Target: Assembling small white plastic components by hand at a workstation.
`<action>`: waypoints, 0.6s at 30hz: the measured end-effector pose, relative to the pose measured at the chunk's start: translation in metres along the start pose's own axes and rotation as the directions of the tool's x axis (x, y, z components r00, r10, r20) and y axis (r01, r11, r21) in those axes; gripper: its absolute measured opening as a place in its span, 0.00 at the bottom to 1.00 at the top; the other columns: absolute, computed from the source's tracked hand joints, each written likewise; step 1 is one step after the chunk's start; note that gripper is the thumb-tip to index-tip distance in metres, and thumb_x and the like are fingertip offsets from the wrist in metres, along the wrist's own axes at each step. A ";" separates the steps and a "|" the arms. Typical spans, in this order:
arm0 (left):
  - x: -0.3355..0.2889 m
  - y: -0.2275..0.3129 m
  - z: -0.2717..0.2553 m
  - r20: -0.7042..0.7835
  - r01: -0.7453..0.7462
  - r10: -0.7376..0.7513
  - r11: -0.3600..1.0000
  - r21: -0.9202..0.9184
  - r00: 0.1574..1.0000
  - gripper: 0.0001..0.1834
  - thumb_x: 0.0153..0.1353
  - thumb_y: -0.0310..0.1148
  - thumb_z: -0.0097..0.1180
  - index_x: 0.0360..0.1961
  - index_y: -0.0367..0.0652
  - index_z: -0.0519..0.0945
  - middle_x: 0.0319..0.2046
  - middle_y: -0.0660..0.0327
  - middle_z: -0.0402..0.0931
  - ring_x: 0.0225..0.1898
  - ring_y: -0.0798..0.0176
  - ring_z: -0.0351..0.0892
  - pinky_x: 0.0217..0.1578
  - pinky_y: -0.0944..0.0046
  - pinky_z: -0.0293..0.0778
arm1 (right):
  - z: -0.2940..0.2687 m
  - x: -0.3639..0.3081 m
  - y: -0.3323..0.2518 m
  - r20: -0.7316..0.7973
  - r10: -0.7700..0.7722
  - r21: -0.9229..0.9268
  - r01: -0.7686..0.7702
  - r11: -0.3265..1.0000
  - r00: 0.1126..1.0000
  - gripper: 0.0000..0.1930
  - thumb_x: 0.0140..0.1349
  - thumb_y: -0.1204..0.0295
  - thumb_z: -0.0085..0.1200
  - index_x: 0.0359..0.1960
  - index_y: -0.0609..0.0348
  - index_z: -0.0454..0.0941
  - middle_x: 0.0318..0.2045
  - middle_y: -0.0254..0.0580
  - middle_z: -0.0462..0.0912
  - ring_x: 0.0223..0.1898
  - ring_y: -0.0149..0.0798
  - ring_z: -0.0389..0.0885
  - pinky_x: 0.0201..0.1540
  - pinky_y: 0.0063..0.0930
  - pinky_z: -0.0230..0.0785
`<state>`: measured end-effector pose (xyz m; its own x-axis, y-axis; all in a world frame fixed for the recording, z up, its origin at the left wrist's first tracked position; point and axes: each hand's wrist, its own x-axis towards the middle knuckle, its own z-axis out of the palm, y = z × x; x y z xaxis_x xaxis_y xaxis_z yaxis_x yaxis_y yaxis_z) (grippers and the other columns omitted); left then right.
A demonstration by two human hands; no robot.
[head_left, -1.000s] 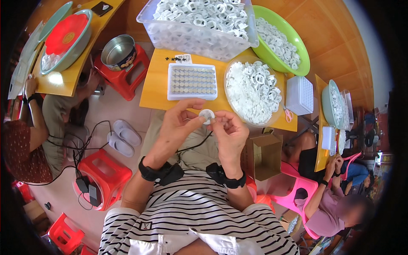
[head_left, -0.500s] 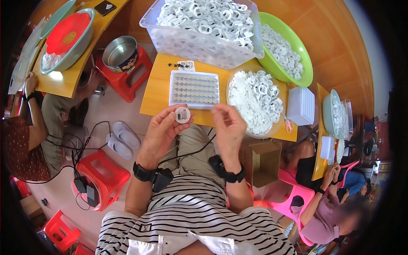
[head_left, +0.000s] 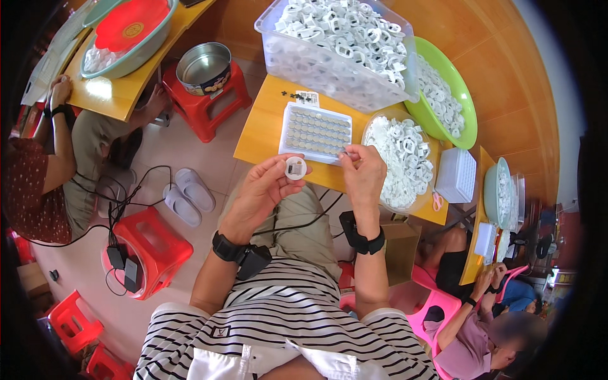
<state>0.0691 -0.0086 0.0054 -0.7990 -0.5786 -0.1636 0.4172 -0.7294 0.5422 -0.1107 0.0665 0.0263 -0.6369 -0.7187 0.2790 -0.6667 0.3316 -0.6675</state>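
Observation:
In my left hand (head_left: 263, 193) is a small round white plastic casing (head_left: 296, 168), pinched between thumb and fingers with its hollow side and dark inner parts facing up. My right hand (head_left: 367, 174) reaches to the near right corner of a white tray (head_left: 304, 153). Thumb and forefinger are pressed together there; whatever they hold is too small to make out. Rows of small round silvery discs, like button cells (head_left: 316, 130), fill the tray. Right of it, a clear round tub (head_left: 405, 208) holds white plastic rings and small white pieces.
Behind the tray stands a clear plastic bin (head_left: 335, 79) heaped with white ring parts, beside a green basin (head_left: 470, 120) of similar parts. Small black pieces (head_left: 297, 96) lie on the yellow table (head_left: 253, 136). Pink scissors (head_left: 437, 201) sit near the tub. Other people work at both sides.
My right hand has moved from above the table's front edge to the tray's near right corner. The left hand still holds the casing. The whole view has shifted, with the table farther right.

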 end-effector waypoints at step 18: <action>-0.006 0.001 -0.004 0.003 0.024 -0.024 1.000 -0.009 1.000 0.20 0.65 0.38 0.43 0.52 0.33 0.67 0.43 0.48 0.74 0.35 0.67 0.77 0.38 0.71 0.76 | -0.006 -0.001 -0.004 0.051 -0.122 -0.219 0.130 0.967 0.991 0.04 0.53 0.78 0.51 0.29 0.61 0.69 0.27 0.47 0.72 0.28 0.52 0.73 0.30 0.41 0.65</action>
<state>0.0763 -0.0076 0.0036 -0.8100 -0.5598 -0.1746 0.4016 -0.7466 0.5303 -0.1100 0.0691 0.0328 -0.5305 -0.7839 0.3226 -0.8121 0.3610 -0.4584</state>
